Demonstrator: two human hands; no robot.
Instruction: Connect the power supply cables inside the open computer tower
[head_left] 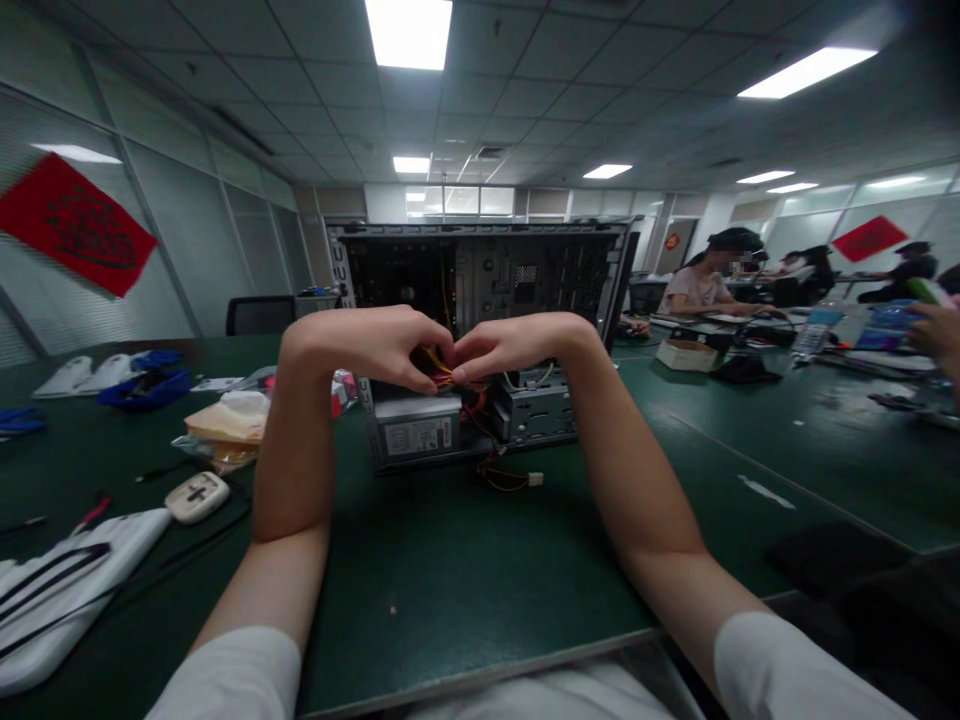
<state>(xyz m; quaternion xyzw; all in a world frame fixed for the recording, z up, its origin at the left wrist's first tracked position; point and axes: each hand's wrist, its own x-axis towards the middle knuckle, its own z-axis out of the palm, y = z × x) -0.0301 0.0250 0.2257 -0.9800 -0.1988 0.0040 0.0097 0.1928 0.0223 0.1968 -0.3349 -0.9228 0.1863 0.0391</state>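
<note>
An open computer case (480, 232) stands upright on the green table, its inside facing me. At its lower left sits a power supply unit (417, 432) with a label. Just above that unit, my left hand (390, 345) is closed on a bundle of red and yellow cables (442, 377). Fingertips of my right hand (506, 350) pinch the same bundle, meeting the left ones. A loose cable with a white connector (535, 479) hangs out of the case onto the table. My fingers hide part of the bundle.
Left on the green table (465, 590) lie a plastic bag (229, 430), a white power strip (196, 497), a white tray-like object (75, 590) and blue items (146, 388). Toward the right are a white box (686, 354), a bottle (814, 332) and a seated person (701, 290). Another person's hand (937, 330) shows far right.
</note>
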